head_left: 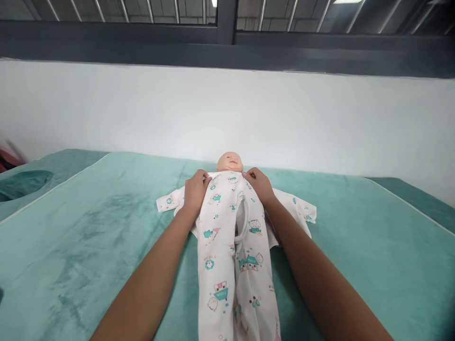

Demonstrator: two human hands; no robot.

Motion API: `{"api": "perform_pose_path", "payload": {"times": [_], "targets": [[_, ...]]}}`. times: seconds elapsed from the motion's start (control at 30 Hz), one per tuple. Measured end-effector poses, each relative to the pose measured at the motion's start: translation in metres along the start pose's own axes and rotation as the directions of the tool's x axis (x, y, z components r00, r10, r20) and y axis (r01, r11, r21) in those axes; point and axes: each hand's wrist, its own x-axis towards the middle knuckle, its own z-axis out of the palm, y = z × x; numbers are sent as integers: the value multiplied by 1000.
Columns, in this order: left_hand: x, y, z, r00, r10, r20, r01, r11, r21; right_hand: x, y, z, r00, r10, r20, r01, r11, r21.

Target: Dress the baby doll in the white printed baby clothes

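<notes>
A baby doll [230,162] lies on its back on a teal blanket [88,227], head toward the wall. It wears a white printed sleepsuit [227,246], whose front gapes open at the belly. My left hand [195,190] grips the suit's fabric at the doll's left shoulder, fingers curled. My right hand [259,185] pinches the fabric at the other shoulder, close to the neck. The suit's sleeves spread flat to both sides, and its legs run toward me.
The blanket covers a wide padded surface that ends at a white wall [227,113] under a dark window frame. A darker teal fold [21,182] and something red [7,158] lie at the far left edge.
</notes>
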Motion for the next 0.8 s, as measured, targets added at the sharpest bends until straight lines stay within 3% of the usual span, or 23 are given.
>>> {"api": "perform_pose_path", "payload": {"times": [0.17,0.23,0.33,0.4,0.5,0.63,0.73,0.8], "targets": [[-29,-2,-8,958,236,-163,-234,972,35,-38,3,-6,985,-57,-162,79,988,136],[-46,0,-15,963,192,-188,-199,980,-16,-60,1,-11,969,-73,-237,105,986,129],[-73,6,-30,988,34,-149,-56,988,-144,-93,-11,-20,956,-77,-284,129,977,171],[-92,10,-41,993,17,-121,-33,990,-136,-111,-23,-26,962,-95,-257,148,970,193],[-119,14,-56,994,99,-34,-102,989,-104,-130,-41,-33,973,-174,-152,201,962,184],[-150,15,-66,987,112,114,-96,986,-135,-144,-54,-38,987,-161,1,161,986,37],[-161,14,-70,992,53,116,-35,988,-149,-149,-60,-38,982,-169,85,181,969,-170],[-162,13,-71,998,-26,49,33,987,-155,-150,-64,-39,967,-223,122,248,931,-266]]}}
